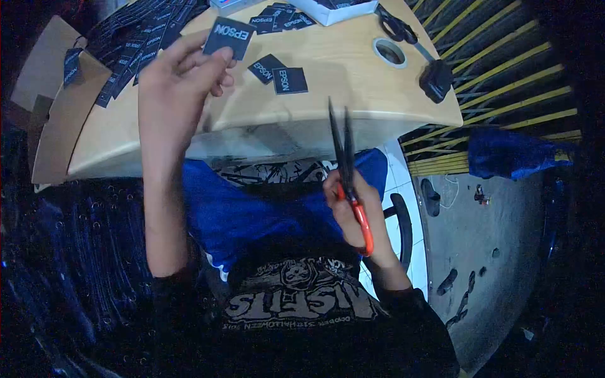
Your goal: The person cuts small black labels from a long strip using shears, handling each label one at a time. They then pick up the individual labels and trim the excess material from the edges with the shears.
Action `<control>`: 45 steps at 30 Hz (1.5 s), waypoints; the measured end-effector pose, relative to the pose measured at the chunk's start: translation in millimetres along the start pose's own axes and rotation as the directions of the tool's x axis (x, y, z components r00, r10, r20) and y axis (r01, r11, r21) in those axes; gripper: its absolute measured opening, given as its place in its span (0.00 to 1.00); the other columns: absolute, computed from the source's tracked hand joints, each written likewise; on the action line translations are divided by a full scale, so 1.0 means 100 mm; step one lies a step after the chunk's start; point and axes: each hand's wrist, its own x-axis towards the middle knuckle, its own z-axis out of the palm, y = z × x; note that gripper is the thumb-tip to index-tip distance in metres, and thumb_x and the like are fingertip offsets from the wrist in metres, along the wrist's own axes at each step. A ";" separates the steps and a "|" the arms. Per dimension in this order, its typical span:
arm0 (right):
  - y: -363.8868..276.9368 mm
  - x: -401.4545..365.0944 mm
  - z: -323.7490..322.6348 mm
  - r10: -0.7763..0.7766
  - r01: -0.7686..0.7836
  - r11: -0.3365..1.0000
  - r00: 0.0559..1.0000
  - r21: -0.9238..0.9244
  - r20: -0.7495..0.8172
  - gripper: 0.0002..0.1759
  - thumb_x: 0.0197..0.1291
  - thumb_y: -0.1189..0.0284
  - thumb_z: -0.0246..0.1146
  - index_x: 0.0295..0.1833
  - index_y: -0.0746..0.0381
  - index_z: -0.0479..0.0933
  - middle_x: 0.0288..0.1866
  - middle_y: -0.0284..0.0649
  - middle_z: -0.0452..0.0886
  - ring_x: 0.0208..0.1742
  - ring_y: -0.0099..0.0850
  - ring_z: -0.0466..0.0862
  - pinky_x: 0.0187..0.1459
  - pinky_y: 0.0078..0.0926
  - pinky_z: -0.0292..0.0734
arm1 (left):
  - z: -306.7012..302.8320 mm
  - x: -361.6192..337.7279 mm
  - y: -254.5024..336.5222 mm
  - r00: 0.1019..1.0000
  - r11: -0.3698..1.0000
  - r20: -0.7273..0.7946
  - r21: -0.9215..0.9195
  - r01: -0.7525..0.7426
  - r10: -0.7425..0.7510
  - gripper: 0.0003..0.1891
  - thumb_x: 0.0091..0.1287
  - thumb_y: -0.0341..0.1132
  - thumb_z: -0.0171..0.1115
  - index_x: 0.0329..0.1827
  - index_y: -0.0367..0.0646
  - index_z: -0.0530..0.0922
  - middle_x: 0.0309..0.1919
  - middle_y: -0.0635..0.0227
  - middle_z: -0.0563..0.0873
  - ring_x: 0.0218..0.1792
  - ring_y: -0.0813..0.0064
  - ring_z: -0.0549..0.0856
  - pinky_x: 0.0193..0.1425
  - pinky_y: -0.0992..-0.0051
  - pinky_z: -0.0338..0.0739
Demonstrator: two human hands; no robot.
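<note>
My left hand pinches a black square label with white EPSON lettering, held up over the table. Near the table's front edge, my right hand is wrapped round the red handles of a pair of scissors. The dark blades point up and away from me, slightly apart, with nothing between them. Two cut EPSON labels lie on the table between my hands, one partly over the other. Long strips of uncut labels are heaped at the back left, beyond my left hand.
More loose labels lie at the back beside a white box. A roll of tape, another pair of scissors and a black object sit at the right. Left stands an open cardboard box. Yellow metal slats rise beyond the table.
</note>
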 end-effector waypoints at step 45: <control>-0.27 0.27 0.04 0.109 0.001 0.915 0.962 0.404 -0.250 0.10 0.58 0.71 0.61 0.42 0.64 0.71 0.26 0.33 0.75 0.24 0.19 0.73 0.27 0.16 0.68 | 0.39 -0.72 -0.27 0.603 0.314 0.428 0.573 -0.757 0.674 0.14 0.54 0.33 0.59 0.44 0.53 0.81 0.56 0.67 0.77 0.57 0.67 0.74 0.52 0.71 0.62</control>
